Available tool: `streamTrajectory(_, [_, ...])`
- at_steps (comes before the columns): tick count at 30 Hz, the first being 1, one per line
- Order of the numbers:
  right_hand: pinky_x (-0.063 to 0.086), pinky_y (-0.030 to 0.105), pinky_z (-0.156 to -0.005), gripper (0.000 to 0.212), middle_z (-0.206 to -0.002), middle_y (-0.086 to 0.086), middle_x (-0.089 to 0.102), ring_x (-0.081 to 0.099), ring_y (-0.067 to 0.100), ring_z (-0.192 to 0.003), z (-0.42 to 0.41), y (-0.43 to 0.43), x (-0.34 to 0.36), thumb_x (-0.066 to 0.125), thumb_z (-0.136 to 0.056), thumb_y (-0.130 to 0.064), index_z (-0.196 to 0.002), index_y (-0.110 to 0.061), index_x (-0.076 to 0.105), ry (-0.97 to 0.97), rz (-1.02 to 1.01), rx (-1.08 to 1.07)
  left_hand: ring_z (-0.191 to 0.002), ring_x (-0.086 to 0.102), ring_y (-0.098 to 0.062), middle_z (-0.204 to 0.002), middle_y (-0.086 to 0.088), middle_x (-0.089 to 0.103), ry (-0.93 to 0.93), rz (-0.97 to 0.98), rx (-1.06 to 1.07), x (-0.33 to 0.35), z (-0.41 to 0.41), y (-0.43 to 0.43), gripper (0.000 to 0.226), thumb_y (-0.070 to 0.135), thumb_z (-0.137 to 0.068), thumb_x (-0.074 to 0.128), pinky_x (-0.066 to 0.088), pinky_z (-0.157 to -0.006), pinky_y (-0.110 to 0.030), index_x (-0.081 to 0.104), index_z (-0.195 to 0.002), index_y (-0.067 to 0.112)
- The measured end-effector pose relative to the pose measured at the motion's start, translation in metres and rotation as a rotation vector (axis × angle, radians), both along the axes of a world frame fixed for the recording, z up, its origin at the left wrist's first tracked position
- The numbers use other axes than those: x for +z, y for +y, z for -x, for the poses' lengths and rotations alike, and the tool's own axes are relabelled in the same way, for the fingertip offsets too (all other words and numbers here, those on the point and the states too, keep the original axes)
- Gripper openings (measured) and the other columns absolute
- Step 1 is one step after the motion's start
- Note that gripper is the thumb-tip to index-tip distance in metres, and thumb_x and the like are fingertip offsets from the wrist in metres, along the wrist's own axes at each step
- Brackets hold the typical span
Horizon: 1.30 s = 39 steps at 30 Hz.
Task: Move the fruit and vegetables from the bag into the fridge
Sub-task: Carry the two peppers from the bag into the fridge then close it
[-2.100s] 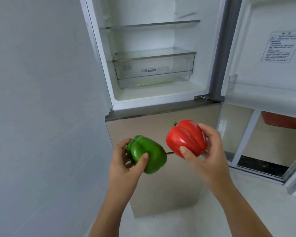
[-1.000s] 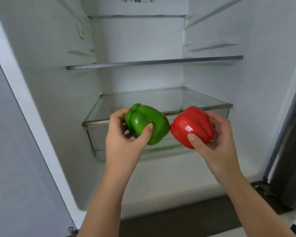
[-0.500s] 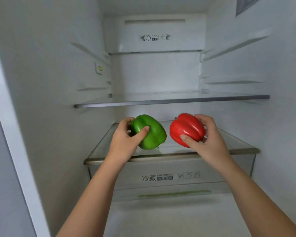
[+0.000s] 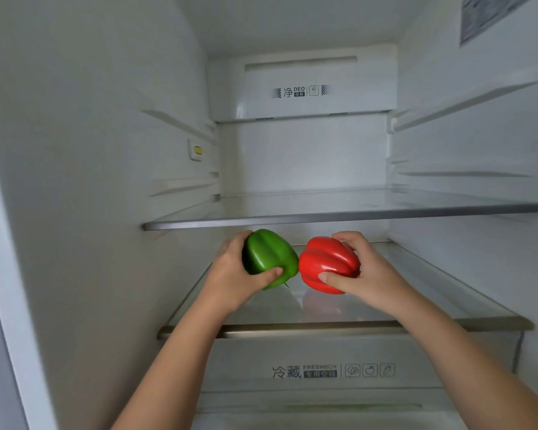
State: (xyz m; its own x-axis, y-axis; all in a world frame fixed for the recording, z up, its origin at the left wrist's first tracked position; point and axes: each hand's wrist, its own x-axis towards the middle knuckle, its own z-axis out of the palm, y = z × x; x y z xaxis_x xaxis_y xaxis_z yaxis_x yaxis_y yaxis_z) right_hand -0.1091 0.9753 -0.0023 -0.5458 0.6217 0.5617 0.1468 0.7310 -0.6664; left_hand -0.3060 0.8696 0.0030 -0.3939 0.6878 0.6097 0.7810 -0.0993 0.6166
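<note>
Both arms reach into the open fridge. My left hand (image 4: 230,274) grips a green bell pepper (image 4: 269,257). My right hand (image 4: 364,271) grips a red bell pepper (image 4: 325,263). The two peppers touch side by side, low over the glass shelf (image 4: 416,293) that covers the crisper drawer. Whether they rest on the glass or hang just above it I cannot tell. The bag is out of view.
An upper glass shelf (image 4: 345,216) with a metal front edge runs just above the hands. The clear crisper drawer (image 4: 305,361) with printed labels sits below. White fridge walls (image 4: 106,181) with shelf rails close in on both sides.
Both hands carried the peppers from in front of the lower door up into the fridge, then deeper over the crisper-cover shelf. The peppers came together until they touch.
</note>
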Motion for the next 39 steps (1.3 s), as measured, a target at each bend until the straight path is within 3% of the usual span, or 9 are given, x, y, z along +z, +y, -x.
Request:
streamTrajectory(5, [0.041, 0.027, -0.085, 0.062, -0.124, -0.002, 0.043, 0.05, 0.016, -0.106, -0.001, -0.001, -0.001, 0.075, -0.073, -0.026, -0.117, -0.038, 0.034, 0.0, 0.013, 0.014, -0.105, 0.052, -0.017, -0.119, -0.001, 0.053, -0.1, 0.074, -0.101, 0.0, -0.001, 0.005, 0.092, 0.019, -0.058, 0.086, 0.043, -0.09, -0.028, 0.032, -0.134, 0.026])
streamTrajectory(8, [0.041, 0.027, -0.085, 0.062, -0.124, -0.002, 0.043, 0.05, 0.016, -0.106, -0.001, -0.002, -0.001, 0.075, -0.072, -0.026, -0.119, -0.035, 0.035, 0.007, 0.011, -0.002, -0.104, 0.05, -0.015, -0.113, 0.002, 0.052, -0.149, 0.066, -0.096, 0.001, -0.004, 0.003, 0.09, 0.018, -0.061, 0.084, 0.039, -0.084, -0.023, 0.031, -0.133, 0.024])
streamTrajectory(12, [0.039, 0.028, -0.088, 0.065, -0.123, 0.0, 0.043, 0.048, 0.017, -0.107, -0.001, -0.003, 0.0, 0.074, -0.074, -0.028, -0.127, -0.027, 0.035, 0.011, 0.01, -0.077, -0.103, 0.053, -0.015, -0.112, 0.003, 0.053, -0.318, 0.082, -0.126, 0.002, -0.001, -0.001, 0.079, 0.033, -0.055, 0.084, 0.044, -0.084, -0.028, 0.038, -0.118, 0.028])
streamTrajectory(14, [0.038, 0.027, -0.087, 0.066, -0.123, 0.001, 0.043, 0.048, 0.017, -0.106, -0.002, -0.003, 0.0, 0.073, -0.075, -0.028, -0.129, -0.025, 0.035, 0.013, 0.025, -0.085, -0.102, 0.054, -0.014, -0.116, 0.001, 0.054, -0.359, 0.133, -0.162, 0.003, -0.003, -0.005, 0.082, 0.038, -0.056, 0.085, 0.043, -0.082, -0.025, 0.039, -0.122, 0.025])
streamTrajectory(18, [0.037, 0.026, -0.085, 0.068, -0.124, 0.0, 0.042, 0.047, 0.016, -0.106, -0.002, -0.003, 0.0, 0.073, -0.074, -0.028, -0.13, -0.026, 0.034, 0.003, 0.038, -0.097, -0.098, 0.05, -0.01, -0.112, 0.003, 0.05, -0.277, 0.139, -0.146, 0.004, -0.007, -0.008, 0.075, 0.025, -0.068, 0.08, 0.037, -0.079, -0.019, 0.039, -0.131, 0.017])
streamTrajectory(23, [0.036, 0.025, -0.083, 0.073, -0.124, -0.004, 0.038, 0.044, 0.013, -0.103, -0.003, -0.005, 0.002, 0.073, -0.075, -0.028, -0.134, -0.027, 0.03, -0.038, 0.053, -0.096, -0.108, 0.035, -0.001, -0.125, 0.005, 0.039, -0.173, 0.109, -0.102, 0.0, -0.008, -0.006, 0.091, 0.025, -0.068, 0.08, 0.028, -0.083, -0.011, 0.027, -0.141, 0.015])
streamTrajectory(27, [0.036, 0.026, -0.087, 0.076, -0.132, 0.0, 0.041, 0.043, 0.013, -0.106, -0.004, -0.006, 0.003, 0.072, -0.076, -0.029, -0.138, -0.025, 0.028, -0.038, 0.049, -0.117, -0.115, 0.036, -0.005, -0.139, -0.003, 0.04, -0.188, 0.09, -0.107, 0.0, -0.004, -0.006, 0.087, 0.019, -0.072, 0.078, 0.027, -0.086, -0.012, 0.027, -0.142, 0.015])
streamTrajectory(32, [0.036, 0.025, -0.088, 0.077, -0.134, 0.001, 0.042, 0.044, 0.013, -0.105, -0.006, -0.006, 0.003, 0.073, -0.076, -0.03, -0.139, -0.025, 0.029, -0.027, 0.053, -0.12, -0.107, 0.043, -0.006, -0.12, -0.003, 0.05, -0.157, 0.04, -0.12, -0.002, -0.001, -0.004, 0.064, 0.009, -0.073, 0.075, 0.031, -0.067, 0.007, 0.047, -0.13, 0.01])
streamTrajectory(39, [0.035, 0.028, -0.093, 0.076, -0.137, 0.001, 0.04, 0.044, 0.019, -0.117, -0.007, -0.004, 0.002, 0.073, -0.075, -0.027, -0.138, -0.026, 0.031, -0.021, 0.04, -0.141, -0.105, 0.046, -0.008, -0.114, -0.002, 0.054, -0.126, -0.012, -0.085, -0.002, -0.001, -0.003, 0.056, 0.007, -0.075, 0.073, 0.029, -0.067, 0.01, 0.052, -0.126, 0.01])
